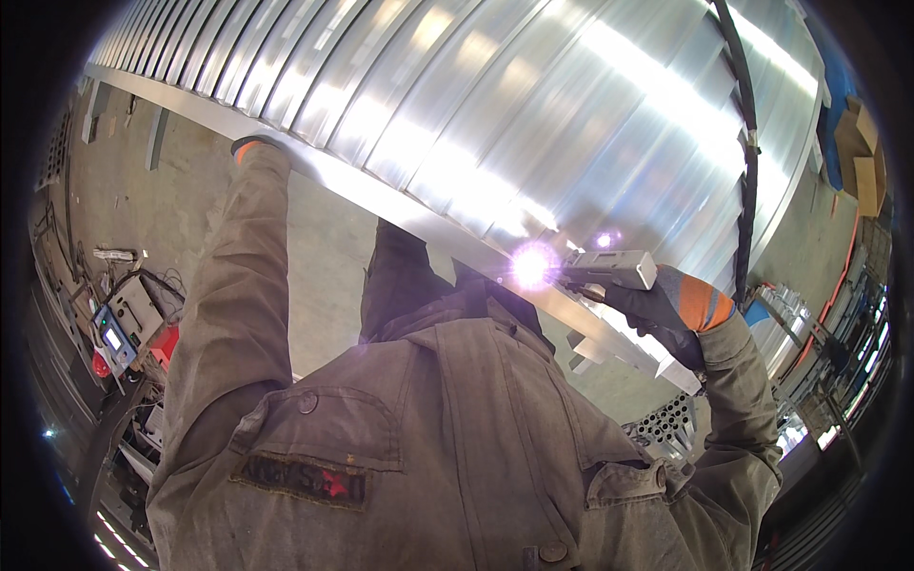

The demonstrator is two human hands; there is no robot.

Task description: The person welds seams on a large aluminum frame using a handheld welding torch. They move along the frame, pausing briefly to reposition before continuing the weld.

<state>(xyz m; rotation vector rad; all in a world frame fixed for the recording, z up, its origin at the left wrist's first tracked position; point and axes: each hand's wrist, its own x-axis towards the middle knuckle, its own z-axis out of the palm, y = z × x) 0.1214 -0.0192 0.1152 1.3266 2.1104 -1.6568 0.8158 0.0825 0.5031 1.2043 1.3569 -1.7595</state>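
Note:
In my right hand (pixel 666 309), gloved in black, grey and orange, is a silver, box-shaped handheld welding gun (pixel 619 268). My fingers are wrapped round it. At its tip glares a purple-white welding arc (pixel 534 265), against the near edge of a shiny metal frame rail (pixel 400 198). Long, parallel silver metal slats (pixel 476 124) lie side by side across that frame. My left hand (pixel 257 143), in a glove with an orange cuff, is at the rail further left. Its fingers are hidden by the sleeve and the rail.
A black cable or hose (pixel 747 143) crosses the slats at the right. At the lower left stands equipment with a lit screen (pixel 114 338) and a red part. A stack of metal tubes (pixel 671 419) shows below the right arm. Cardboard (pixel 864 171) lies far right.

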